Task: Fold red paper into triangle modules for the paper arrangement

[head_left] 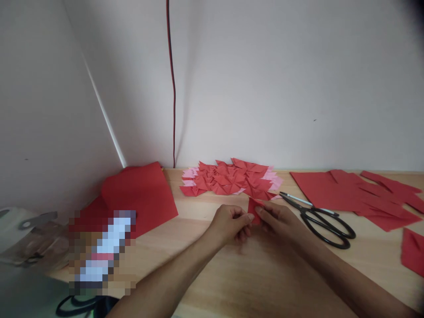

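A small piece of red paper (254, 211), partly folded, is held up between my two hands above the wooden table. My left hand (232, 223) pinches its left edge between thumb and fingers. On the other side my right hand (274, 216) grips the paper with the thumb in front; the fingers behind are partly hidden. Just beyond my hands lies a pile of folded red and pink paper pieces (228, 179) against the wall. Black-handled scissors (326, 223) rest to the right of my right hand, with a pen (298, 199) lying by the blades.
Red paper sheets and strips (331, 190) spread over the table's right side, with another red piece (412, 251) nearer me. Large red sheets (142, 198) lie at the left beside a blurred-out device (106, 249). A dark red cable (172, 88) hangs down the wall (265, 79).
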Demonstrator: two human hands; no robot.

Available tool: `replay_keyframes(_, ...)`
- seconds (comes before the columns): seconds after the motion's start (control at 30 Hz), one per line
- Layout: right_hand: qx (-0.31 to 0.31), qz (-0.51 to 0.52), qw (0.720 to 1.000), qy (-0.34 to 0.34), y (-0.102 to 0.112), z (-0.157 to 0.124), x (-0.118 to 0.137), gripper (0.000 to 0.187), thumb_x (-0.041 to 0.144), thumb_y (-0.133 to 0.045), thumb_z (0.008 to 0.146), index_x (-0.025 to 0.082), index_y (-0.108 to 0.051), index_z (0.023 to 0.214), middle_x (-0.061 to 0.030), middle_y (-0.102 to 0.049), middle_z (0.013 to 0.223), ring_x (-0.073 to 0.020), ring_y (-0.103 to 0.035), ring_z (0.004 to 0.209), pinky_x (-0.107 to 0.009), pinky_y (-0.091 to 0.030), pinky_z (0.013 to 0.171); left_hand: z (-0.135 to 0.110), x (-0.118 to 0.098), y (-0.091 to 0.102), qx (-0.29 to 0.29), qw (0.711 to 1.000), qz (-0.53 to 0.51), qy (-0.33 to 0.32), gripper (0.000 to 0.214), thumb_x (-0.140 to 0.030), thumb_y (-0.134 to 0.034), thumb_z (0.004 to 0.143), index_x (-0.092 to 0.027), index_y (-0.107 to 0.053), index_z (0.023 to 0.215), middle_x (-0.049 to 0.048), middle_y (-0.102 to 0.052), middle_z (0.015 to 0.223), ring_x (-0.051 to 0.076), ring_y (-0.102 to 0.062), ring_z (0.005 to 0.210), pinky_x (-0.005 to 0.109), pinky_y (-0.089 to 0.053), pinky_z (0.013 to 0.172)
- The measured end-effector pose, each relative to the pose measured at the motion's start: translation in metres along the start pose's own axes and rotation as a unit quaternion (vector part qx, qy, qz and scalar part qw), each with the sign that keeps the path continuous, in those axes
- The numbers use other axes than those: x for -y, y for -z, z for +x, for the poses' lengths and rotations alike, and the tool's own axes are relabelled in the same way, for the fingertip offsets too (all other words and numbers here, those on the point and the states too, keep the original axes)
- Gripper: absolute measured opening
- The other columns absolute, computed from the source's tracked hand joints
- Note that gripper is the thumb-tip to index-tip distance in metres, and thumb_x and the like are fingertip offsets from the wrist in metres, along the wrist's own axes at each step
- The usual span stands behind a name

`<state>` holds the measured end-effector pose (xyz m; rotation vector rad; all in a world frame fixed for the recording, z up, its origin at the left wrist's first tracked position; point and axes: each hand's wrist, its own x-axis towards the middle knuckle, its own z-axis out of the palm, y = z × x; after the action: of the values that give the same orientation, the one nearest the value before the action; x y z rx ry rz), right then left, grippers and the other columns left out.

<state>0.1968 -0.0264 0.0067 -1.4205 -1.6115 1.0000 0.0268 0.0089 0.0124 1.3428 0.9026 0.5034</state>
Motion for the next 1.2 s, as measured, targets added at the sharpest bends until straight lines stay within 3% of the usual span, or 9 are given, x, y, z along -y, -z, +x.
replay_keyframes(0.23, 0.077, 0.090, 0.993, -0.020, 0.001, 0.004, -0.005, 0.040, 0.057, -0.052, 0.085, 0.018, -0.054, 0.074, 0.0033, -0.048, 0.058, -0.0082, -0.037, 0.046, -0.022, -0.026, 0.041, -0.001, 0.003, -0.002, 0.016, 0.999, 0.009, -0.029, 0.024, -0.035, -0.055, 0.080, -0.014, -0.053, 0.067, -0.0001, -0.059, 0.055, 0.007, -0.050, 0.038, 0.017, -0.034, 0.038)
replay_keyframes(0.43, 0.036, 0.096, 0.994, -0.035, 0.003, 0.003, -0.009, 0.044, 0.058, -0.055, 0.083, 0.017, -0.053, 0.066, 0.0031, -0.049, 0.054, -0.0076, -0.039, 0.045, -0.022, -0.025, 0.043, -0.001, 0.003, 0.000, 0.050, 0.998, 0.003, -0.043, 0.024, -0.036, -0.051, 0.080, -0.014, -0.056, 0.073, 0.0006, -0.059, 0.058, 0.009, -0.052, 0.042, 0.019, -0.039, 0.042)
replay_keyframes(0.6, 0.049, 0.120, 0.989, -0.070, 0.000, 0.005, -0.010, 0.046, 0.061, -0.051, 0.083, 0.018, -0.051, 0.067, 0.0022, -0.053, 0.055, -0.0071, -0.040, 0.041, -0.022, -0.025, 0.041, -0.001, 0.000, 0.000, 0.010, 0.999, 0.029, -0.035, 0.017, -0.026, -0.051, 0.080, -0.014, -0.056, 0.070, 0.0022, -0.062, 0.061, 0.009, -0.054, 0.043, 0.019, -0.037, 0.042)
replay_keyframes(0.8, 0.058, 0.092, 0.992, -0.071, -0.001, 0.004, -0.005, 0.037, 0.050, -0.068, 0.074, 0.019, -0.049, 0.067, 0.0054, -0.049, 0.054, -0.0080, -0.040, 0.045, -0.022, -0.027, 0.044, -0.009, -0.001, -0.007, -0.012, 0.995, 0.093, -0.042, 0.014, -0.020, -0.048, 0.077, -0.016, -0.057, 0.068, 0.0014, -0.062, 0.059, 0.012, -0.056, 0.043, 0.022, -0.041, 0.044)
replay_keyframes(0.97, 0.019, 0.059, 0.996, -0.063, 0.000, 0.002, 0.000, 0.040, 0.049, -0.069, 0.073, 0.019, -0.046, 0.060, 0.0057, -0.045, 0.052, -0.0092, -0.038, 0.049, -0.023, -0.026, 0.046, -0.012, -0.001, -0.010, -0.040, 0.984, 0.154, -0.076, 0.017, -0.022, -0.047, 0.077, -0.017, -0.054, 0.062, 0.0000, -0.058, 0.053, 0.014, -0.056, 0.044, 0.022, -0.040, 0.044)
replay_keyframes(1.2, 0.033, 0.077, 0.995, -0.054, 0.001, 0.004, -0.003, 0.047, 0.057, -0.052, 0.084, 0.018, -0.049, 0.058, 0.0037, -0.048, 0.048, -0.0094, -0.040, 0.045, -0.024, -0.027, 0.047, -0.011, -0.005, -0.009, -0.048, 0.985, 0.142, -0.080, 0.018, -0.022, -0.047, 0.079, -0.017, -0.054, 0.063, 0.0006, -0.060, 0.057, 0.013, -0.056, 0.047, 0.022, -0.042, 0.048)
